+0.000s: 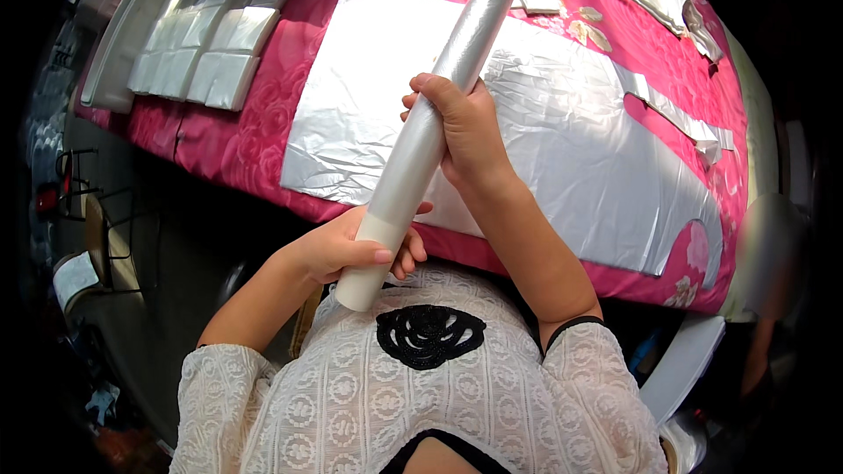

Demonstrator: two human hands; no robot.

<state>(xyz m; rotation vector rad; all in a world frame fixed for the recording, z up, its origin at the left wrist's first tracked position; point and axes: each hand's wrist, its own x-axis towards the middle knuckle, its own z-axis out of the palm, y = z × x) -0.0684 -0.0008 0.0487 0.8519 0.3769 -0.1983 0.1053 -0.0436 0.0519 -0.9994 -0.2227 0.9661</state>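
Beyond the white lace blouse [307, 377], the left hand [341, 247] curls loosely round the lower end of a plastic-film roll [406, 162] and the right hand [463, 123] wraps its middle, apparently spaced to balance it aslant over the pink-covered counter [250, 136].

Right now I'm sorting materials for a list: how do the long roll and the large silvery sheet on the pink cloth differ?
The long roll is a narrow cylinder; the silvery sheet is broad and flat.
The roll slants in the left hand and right hand; the sheet lies spread on the pink cloth.
The roll looks smoother; the sheet is visibly creased.
Both are pale and shiny.
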